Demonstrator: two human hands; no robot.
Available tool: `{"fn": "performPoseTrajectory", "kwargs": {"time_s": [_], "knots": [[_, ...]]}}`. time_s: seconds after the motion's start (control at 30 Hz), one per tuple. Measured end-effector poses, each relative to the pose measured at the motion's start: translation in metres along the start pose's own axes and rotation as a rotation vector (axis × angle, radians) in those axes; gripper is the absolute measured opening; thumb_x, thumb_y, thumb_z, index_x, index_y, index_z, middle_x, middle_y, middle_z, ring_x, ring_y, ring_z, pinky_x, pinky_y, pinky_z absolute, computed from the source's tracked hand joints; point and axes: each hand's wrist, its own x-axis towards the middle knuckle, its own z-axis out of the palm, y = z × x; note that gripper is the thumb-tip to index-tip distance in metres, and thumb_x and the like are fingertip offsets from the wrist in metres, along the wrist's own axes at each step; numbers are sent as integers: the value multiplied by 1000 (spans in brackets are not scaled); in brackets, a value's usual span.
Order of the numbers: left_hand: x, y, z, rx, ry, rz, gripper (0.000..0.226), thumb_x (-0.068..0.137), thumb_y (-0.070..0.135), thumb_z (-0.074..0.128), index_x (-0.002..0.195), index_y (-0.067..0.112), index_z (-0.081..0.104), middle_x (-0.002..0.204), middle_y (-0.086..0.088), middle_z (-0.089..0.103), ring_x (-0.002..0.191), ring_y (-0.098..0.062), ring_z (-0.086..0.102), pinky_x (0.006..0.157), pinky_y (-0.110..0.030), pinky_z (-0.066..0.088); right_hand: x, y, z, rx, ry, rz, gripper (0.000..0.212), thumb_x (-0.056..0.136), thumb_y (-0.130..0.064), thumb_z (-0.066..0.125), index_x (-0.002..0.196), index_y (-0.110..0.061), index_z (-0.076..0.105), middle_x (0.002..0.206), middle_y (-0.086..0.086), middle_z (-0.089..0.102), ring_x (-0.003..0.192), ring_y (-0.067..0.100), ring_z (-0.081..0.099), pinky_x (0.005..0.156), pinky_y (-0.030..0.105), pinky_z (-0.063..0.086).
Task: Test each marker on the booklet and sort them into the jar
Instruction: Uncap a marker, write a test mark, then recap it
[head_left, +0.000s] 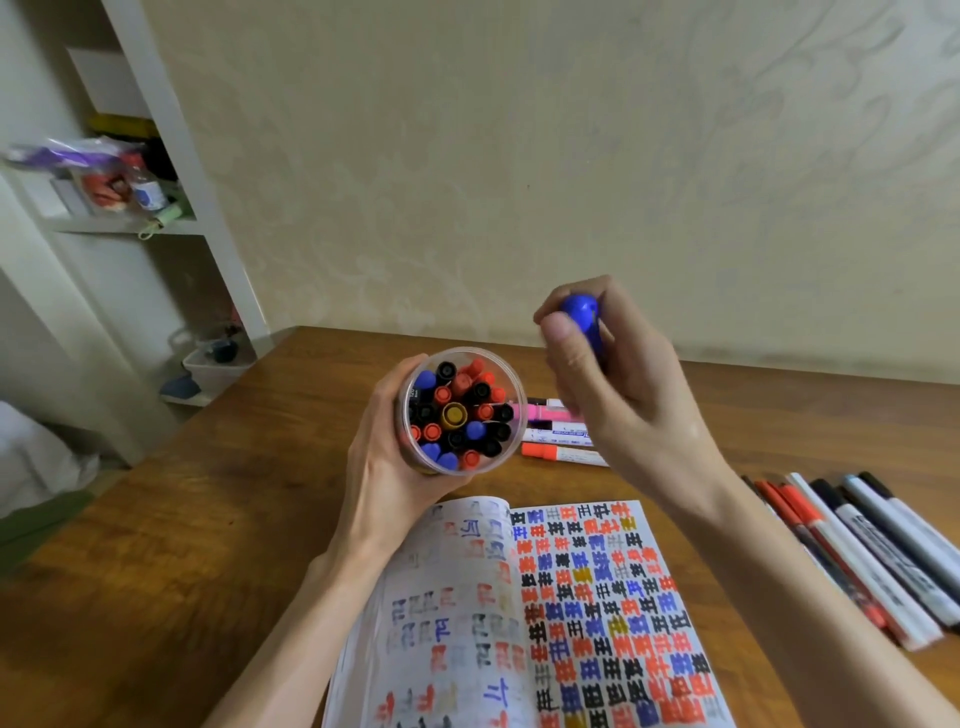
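Observation:
A clear plastic jar (511, 382) packed with several blue, red, black and one yellow capped markers is lifted above the table. My left hand (384, 457) grips it from the left side and underneath. To its right, my right hand (618, 384) is raised and curled round a blue marker (584, 314), whose blue cap end points toward the camera. The open booklet (524, 613) lies below my hands, its right page covered in red, blue, black and yellow test marks.
Pink, blue-labelled and orange markers (563, 436) lie on the wooden table (208, 545) behind the jar. A row of several black and red markers (878, 551) lies at the right edge. White shelves (135, 156) with clutter stand at the left.

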Motion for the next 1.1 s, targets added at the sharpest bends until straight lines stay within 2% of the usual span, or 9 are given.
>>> {"fn": "performPoseTrajectory", "kwargs": {"time_s": [0.07, 0.13, 0.27, 0.43, 0.53, 0.67, 0.9, 1.0, 1.1], "knots": [[0, 2, 0, -28, 7, -21, 112, 58, 33, 103, 150, 22, 39, 145, -4, 57, 133, -19, 58, 101, -43, 56, -1, 4, -4, -208, -150, 40, 15, 104, -23, 64, 119, -19, 62, 69, -5, 61, 58, 12, 54, 56, 25, 45], [1, 5, 0, -61, 14, -35, 109, 61, 42, 99, 150, 28, 38, 146, -2, 57, 134, -19, 57, 103, -44, 55, -4, 11, -3, -382, -333, 121, 42, 95, -18, 69, 134, -32, 60, 58, -12, 57, 52, 11, 50, 54, 17, 38], [1, 8, -1, -72, 13, -39, 107, 58, 50, 95, 148, 49, 37, 146, 2, 56, 135, -16, 56, 104, -45, 54, -8, 19, 1, -506, -609, 211, 97, 84, -30, 83, 161, -48, 26, 62, -28, 57, 60, 7, 57, 58, 16, 40], [2, 13, -2, -86, 11, -78, 104, 53, 56, 92, 139, 66, 35, 144, 10, 57, 133, -7, 56, 104, -27, 51, -9, 20, 5, -517, -689, 250, 114, 75, -59, 87, 161, -56, 12, 71, -62, 41, 62, -6, 56, 61, 14, 42], [2, 13, -2, -104, 8, -77, 103, 54, 55, 93, 141, 61, 38, 144, 10, 57, 133, -5, 55, 103, -21, 49, -10, 27, 6, -452, -671, 255, 115, 72, -56, 90, 160, -55, 16, 84, -55, 52, 75, -15, 57, 70, 10, 44], [3, 8, -6, -143, -30, -108, 112, 53, 47, 100, 147, 30, 43, 144, 8, 58, 134, -10, 55, 104, -29, 53, -12, 38, 10, -273, -630, 261, 118, 69, -46, 96, 160, -53, 21, 155, -20, 50, 138, -2, 51, 114, 31, 47], [10, 14, -16, -221, -143, -53, 122, 65, 77, 80, 158, 17, 28, 154, 24, 40, 142, -10, 47, 108, -26, 49, -13, 52, 16, -88, -563, 243, 112, 74, -27, 97, 163, -34, 29, 158, -9, 50, 144, 5, 48, 118, 41, 46], [11, 15, -19, -206, -162, -22, 119, 73, 76, 74, 160, 11, 25, 161, 15, 33, 146, -15, 43, 111, -34, 49, -13, 54, 15, -77, -558, 216, 110, 75, -25, 96, 163, -31, 30, 159, -8, 49, 143, 3, 48, 117, 39, 47], [11, 14, -20, -207, -161, -10, 115, 69, 68, 83, 158, 18, 30, 158, 10, 40, 145, -17, 46, 111, -37, 49, -14, 54, 18, -61, -555, 225, 106, 77, -26, 95, 161, -33, 33, 152, -8, 55, 119, 6, 67, 102, 35, 56]]}}
